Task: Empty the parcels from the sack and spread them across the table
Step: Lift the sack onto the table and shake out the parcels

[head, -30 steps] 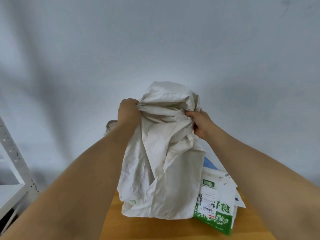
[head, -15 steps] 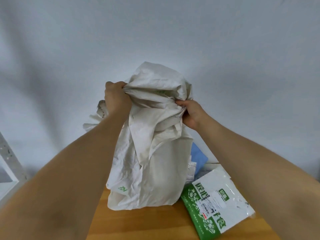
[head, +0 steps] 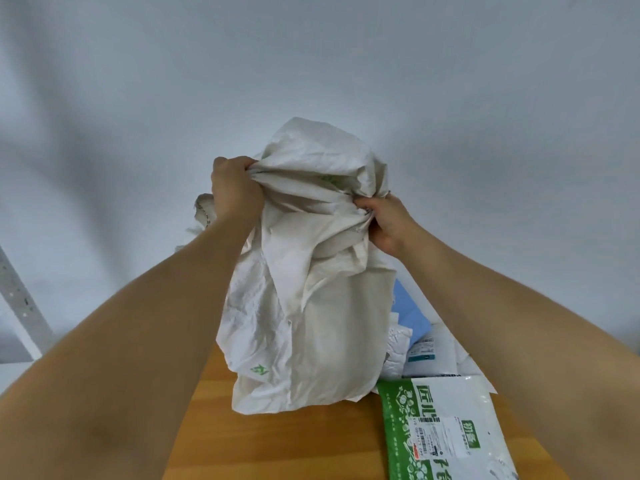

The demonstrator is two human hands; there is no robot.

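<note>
I hold a crumpled white woven sack [head: 311, 306] upside down above the wooden table [head: 294, 445]. My left hand [head: 235, 192] grips its bunched fabric on the left, and my right hand [head: 384, 220] grips it on the right. The sack's lower end hangs close over the table. A white and green parcel [head: 446, 431] with a shipping label lies flat at the right. Behind it lie a blue parcel [head: 408, 310] and white parcels [head: 426, 355], partly hidden by the sack and my right arm.
A plain white wall [head: 311, 64] fills the background. A white metal shelf upright [head: 20, 306] stands at the far left, beside the table.
The sack has been lifted and shifted leftward. The green and white parcel slid out from under it and now lies flat on the table, with more parcels showing behind it.
</note>
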